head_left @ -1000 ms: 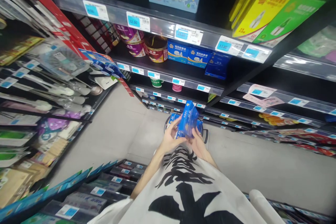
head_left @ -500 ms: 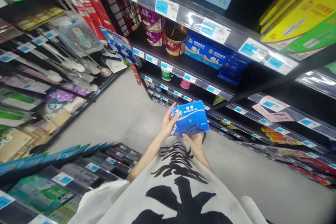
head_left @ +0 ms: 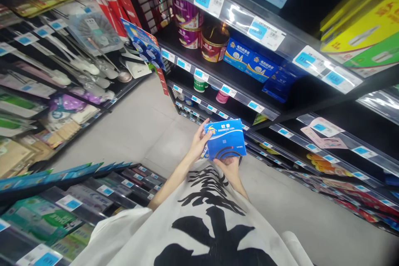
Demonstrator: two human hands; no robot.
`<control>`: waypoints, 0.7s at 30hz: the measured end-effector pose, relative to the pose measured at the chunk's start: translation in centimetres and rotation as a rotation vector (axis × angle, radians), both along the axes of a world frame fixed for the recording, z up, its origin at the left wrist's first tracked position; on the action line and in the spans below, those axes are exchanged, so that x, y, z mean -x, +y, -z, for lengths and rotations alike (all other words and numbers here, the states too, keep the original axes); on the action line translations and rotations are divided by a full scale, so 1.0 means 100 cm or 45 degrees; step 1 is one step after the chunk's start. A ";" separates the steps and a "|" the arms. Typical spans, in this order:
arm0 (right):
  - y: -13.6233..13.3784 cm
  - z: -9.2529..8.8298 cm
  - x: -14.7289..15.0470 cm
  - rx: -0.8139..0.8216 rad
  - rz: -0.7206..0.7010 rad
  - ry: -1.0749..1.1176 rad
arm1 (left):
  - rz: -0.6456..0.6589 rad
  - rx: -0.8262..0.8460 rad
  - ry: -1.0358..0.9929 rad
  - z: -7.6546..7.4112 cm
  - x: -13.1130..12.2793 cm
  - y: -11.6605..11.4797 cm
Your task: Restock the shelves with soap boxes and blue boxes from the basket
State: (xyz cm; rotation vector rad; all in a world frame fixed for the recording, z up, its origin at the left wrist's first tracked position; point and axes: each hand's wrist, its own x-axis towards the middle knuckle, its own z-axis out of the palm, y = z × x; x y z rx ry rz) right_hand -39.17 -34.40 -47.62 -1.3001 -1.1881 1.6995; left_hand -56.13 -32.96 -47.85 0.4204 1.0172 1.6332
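Note:
Both my hands hold a blue box of mosquito coils in front of my body, its printed face turned up toward me. My left hand grips the box at its left side, thumb on the front. At the lower edge, my right hand has its thumb on the front, and its other fingers are partly hidden. A dark spiral coil is printed on the box's lower part. Beyond it, on the shelf, stand similar blue boxes beside a red and gold tin.
Shelves with a price-tagged edge run across the front and right. Purple tins stand there, with yellow boxes higher up. Hanging utensils line the left rack, and another shelf is close at lower left. Grey floor lies between.
The view has shifted slightly, with the upper shelf goods moving right in the picture. The box stays in both hands, now tilted a little differently.

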 end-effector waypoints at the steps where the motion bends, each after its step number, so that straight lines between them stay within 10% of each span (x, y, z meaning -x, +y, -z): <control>1: 0.000 0.000 0.000 -0.002 -0.008 0.001 | 0.003 -0.002 -0.001 0.001 0.000 0.000; 21: 0.003 0.005 0.002 0.057 -0.020 0.058 | 0.019 0.062 0.045 -0.008 0.005 0.001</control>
